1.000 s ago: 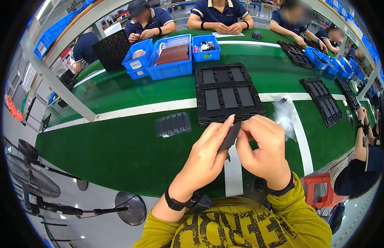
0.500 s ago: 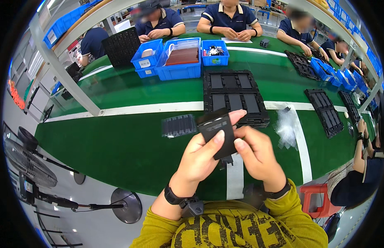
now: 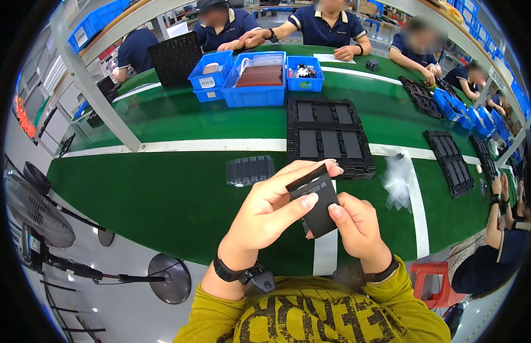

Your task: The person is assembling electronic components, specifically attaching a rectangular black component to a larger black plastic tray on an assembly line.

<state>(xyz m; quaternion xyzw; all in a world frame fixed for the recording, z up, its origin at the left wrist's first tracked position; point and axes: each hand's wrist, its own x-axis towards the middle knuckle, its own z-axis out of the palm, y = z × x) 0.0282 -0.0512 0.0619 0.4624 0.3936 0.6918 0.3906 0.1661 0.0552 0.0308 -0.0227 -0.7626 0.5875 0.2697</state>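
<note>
Both hands hold a flat black phone battery (image 3: 318, 210), tilted above the near part of the green table. It has small pale print and a darker strip along its upper end. My left hand (image 3: 271, 206) is closed around its left side, thumb on the face and fingers behind. On the right edge, my right hand (image 3: 359, 226) pinches it between thumb and bent fingers. Just beyond the hands stands a stack of black trays (image 3: 329, 137) with dark flat pieces in its slots. Left of the stack lies a bundle of thin dark strips in clear film (image 3: 250, 170).
Clear plastic film pieces (image 3: 398, 183) lie right of the tray stack. Farther right is another black tray (image 3: 449, 163). Blue bins (image 3: 255, 97) stand at the back. A grey metal post (image 3: 97, 86) rises at left. Co-workers sit across and at right, beside a red stool (image 3: 434, 283).
My hands and the battery have moved slightly down and to the right, and the battery's tilt has changed. Across the table, a co-worker's arm has reached to the left.
</note>
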